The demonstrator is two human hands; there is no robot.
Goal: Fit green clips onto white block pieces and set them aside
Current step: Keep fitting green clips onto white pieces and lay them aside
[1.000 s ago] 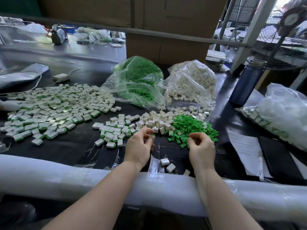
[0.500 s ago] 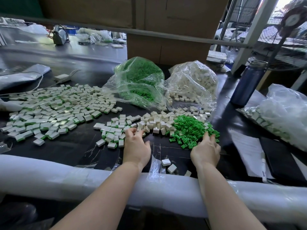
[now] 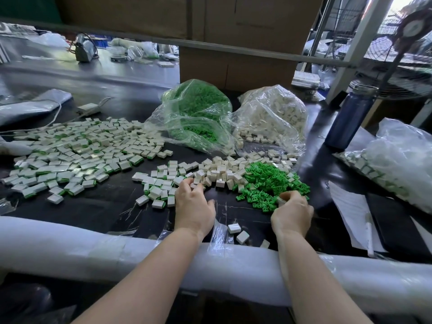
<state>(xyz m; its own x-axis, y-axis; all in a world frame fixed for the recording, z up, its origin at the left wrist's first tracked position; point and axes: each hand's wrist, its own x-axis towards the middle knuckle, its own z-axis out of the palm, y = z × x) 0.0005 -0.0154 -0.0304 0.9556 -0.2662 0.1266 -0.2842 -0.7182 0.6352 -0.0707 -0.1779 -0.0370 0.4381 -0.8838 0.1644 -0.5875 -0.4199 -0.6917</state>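
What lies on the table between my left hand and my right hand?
In the head view, mostly bare black tabletop separates the left hand from the right hand, with a crinkled strip of clear plastic film lying across it.

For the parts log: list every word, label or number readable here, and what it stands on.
None can be read.
Paper sheet by the right hand's side: faint marks, too blurred.
Cardboard box: no legible print.
Blue bottle: no label visible.

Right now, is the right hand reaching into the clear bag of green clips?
No, the right hand is at the near edge of the loose green clip pile on the table, well short of the bag of green clips.
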